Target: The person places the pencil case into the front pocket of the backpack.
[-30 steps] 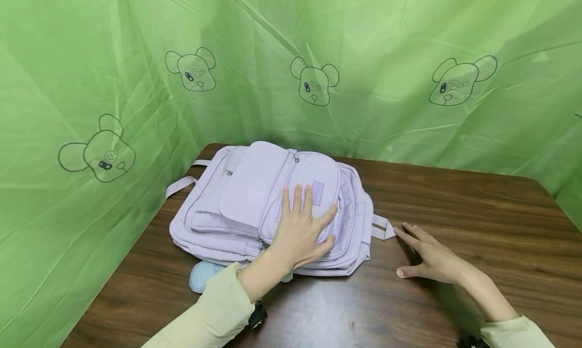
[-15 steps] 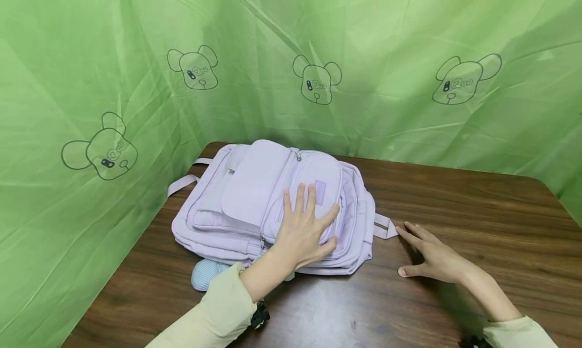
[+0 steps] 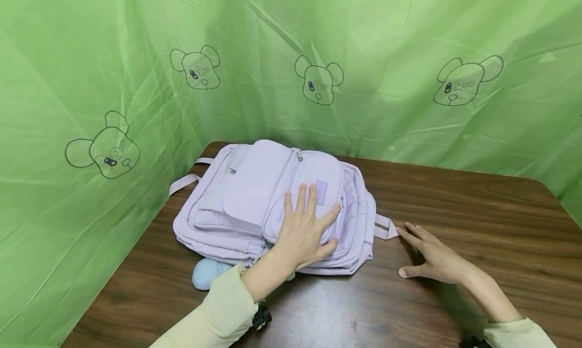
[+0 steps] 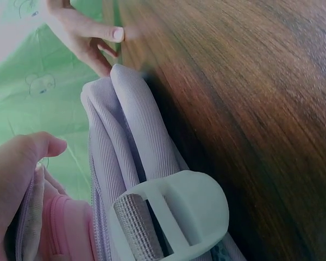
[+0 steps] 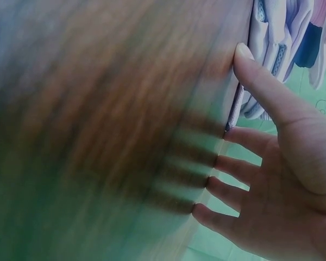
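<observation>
A pale lilac backpack (image 3: 254,186) lies flat on the wooden table, its front pockets and flap facing up. Spread over the front pocket, my left hand (image 3: 302,232) rests on the bag with straight fingers. To the right, my right hand (image 3: 432,259) has its fingertips on the tabletop, beside the tip of a short strap tab (image 3: 385,227) that sticks out from the bag. Whether the index finger touches that tab I cannot tell. In the left wrist view a pale plastic strap buckle (image 4: 174,217) shows at the bag's side.
A light blue mesh piece (image 3: 209,273) pokes out from under the bag's near side. Two lilac straps (image 3: 183,184) reach to the table's left edge. Green curtains (image 3: 254,75) with bear drawings hang behind and to the left of the brown table (image 3: 477,211).
The head view has shifted very slightly, so everything sits a little further right. Both hands and the backpack keep the same positions relative to each other.
</observation>
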Tool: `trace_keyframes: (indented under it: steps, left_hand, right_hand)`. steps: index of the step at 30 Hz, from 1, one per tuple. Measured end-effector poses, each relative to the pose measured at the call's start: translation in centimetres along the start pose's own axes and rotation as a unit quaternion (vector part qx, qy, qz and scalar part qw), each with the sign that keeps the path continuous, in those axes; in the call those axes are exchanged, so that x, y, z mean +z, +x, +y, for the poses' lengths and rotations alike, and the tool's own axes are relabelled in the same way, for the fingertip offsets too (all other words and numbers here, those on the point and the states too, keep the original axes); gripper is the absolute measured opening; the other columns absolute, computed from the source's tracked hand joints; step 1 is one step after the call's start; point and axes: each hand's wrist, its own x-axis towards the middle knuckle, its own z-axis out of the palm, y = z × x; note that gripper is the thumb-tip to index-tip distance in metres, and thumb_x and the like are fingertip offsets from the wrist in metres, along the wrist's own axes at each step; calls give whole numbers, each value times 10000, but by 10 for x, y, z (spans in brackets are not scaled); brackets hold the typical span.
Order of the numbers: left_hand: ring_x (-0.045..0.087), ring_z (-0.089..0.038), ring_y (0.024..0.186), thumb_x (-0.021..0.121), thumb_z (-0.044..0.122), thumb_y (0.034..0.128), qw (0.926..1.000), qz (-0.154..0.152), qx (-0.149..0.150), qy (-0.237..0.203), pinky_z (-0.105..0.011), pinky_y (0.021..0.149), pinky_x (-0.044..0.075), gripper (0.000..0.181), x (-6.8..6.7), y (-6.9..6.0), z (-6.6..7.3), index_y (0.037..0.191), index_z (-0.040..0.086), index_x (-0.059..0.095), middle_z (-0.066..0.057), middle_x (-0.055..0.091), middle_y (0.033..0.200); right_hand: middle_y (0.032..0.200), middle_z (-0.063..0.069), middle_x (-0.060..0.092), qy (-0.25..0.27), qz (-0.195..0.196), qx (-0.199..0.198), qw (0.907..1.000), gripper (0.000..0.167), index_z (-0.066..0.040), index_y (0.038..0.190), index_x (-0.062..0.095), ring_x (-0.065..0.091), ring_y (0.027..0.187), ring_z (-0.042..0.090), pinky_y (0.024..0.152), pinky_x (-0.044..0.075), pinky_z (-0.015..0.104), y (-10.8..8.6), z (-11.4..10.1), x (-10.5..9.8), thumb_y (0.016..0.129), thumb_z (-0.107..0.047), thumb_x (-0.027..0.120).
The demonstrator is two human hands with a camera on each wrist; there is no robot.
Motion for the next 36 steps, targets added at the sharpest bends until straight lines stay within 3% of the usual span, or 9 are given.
trace_keyframes:
  steps: [11,25,28,30,32,33,34,36]
  left_hand:
    - [272,-471,1287,474,656,795,10000,6,23,-8,-663,970,228,668,-1,-1,1,1382,340,430,-288,357,1380]
    - [221,-471,1312,464,711,787,9995,-296,-29,-54,-663,991,189,739,-3,-3,1,1423,347,368,-293,306,1412]
    - [185,-467,1328,471,742,765,9981,-534,-64,-287,-666,999,165,788,-5,-3,-1,1439,354,340,-297,269,1431]
    - [156,-464,1339,471,747,766,9947,-710,-89,-741,-669,1005,140,786,-8,-2,-3,1435,351,352,-301,239,1444]
    - [163,-442,1346,485,702,801,9832,-799,-279,-1615,-658,1018,120,716,-14,-3,-8,1401,316,427,-270,259,1451]
    - [191,-420,1346,488,665,830,9718,-807,-414,-2177,-644,1026,125,667,-18,-4,-11,1379,286,468,-243,295,1446]
    - [236,-380,1342,487,623,859,9558,-790,-551,-2778,-609,1042,149,611,-23,-5,-15,1351,260,506,-206,340,1435]
    - [345,-287,1307,497,517,910,9120,-602,-810,-3976,-521,1057,222,501,-33,-9,-26,1291,200,569,-117,447,1385]
  right_hand:
    - [1429,301,253,58,-11,33,10000,941,19,1398,373,219,1270,532,923,271,668,-3,-1,-1,705,-495,750]
    - [1433,299,249,71,-51,93,9999,941,8,1405,368,208,1277,529,923,260,675,-3,-5,0,707,-495,749]
    - [1431,298,254,60,-53,96,9999,945,11,1402,372,210,1277,526,921,265,674,-2,-5,0,702,-500,751]
    - [1429,299,260,53,-49,93,9999,948,16,1397,378,217,1276,524,922,270,670,-1,-5,1,698,-502,755]
    - [1423,306,263,53,-86,65,9999,951,26,1392,380,222,1267,533,920,275,669,0,-4,2,696,-503,756]
    - [1421,310,262,75,-130,57,9999,949,33,1389,380,223,1264,536,919,275,670,0,-4,2,700,-502,754]
    - [1424,312,257,145,-207,76,9997,945,38,1392,372,218,1266,536,921,273,670,0,-3,2,712,-499,748]
    - [1414,330,261,347,-356,61,9987,916,53,1400,342,230,1260,542,930,270,670,0,-1,0,754,-469,727]
